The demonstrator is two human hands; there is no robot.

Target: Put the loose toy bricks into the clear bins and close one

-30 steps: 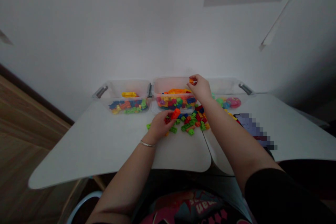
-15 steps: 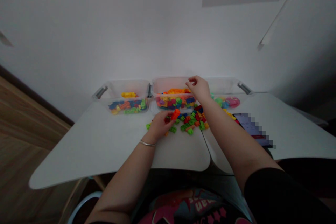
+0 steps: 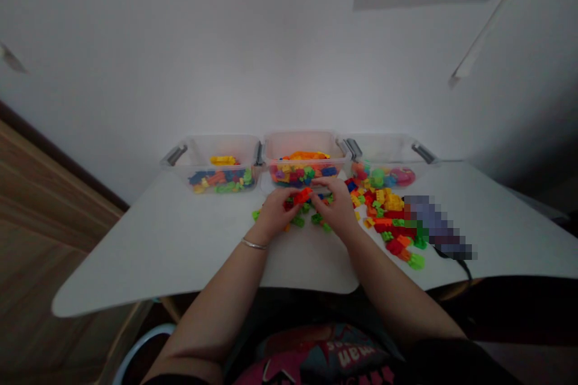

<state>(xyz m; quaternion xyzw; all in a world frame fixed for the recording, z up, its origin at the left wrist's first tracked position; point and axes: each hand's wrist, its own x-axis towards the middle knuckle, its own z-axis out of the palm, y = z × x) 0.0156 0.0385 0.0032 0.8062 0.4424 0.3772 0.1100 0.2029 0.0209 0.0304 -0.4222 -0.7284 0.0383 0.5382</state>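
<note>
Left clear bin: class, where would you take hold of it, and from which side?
On the left bin, probably the grey handle at its left end, coming from the left: it juts out free over the table. The handle at the other end sits tight against the middle bin, leaving fingers little room.

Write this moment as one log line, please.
left hand: holds orange plastic brick | right hand: among loose coloured plastic bricks | behind: three clear plastic bins

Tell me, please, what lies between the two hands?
In the head view, an orange brick, held by the left hand, sits between it and the right hand, above loose green bricks.
</note>
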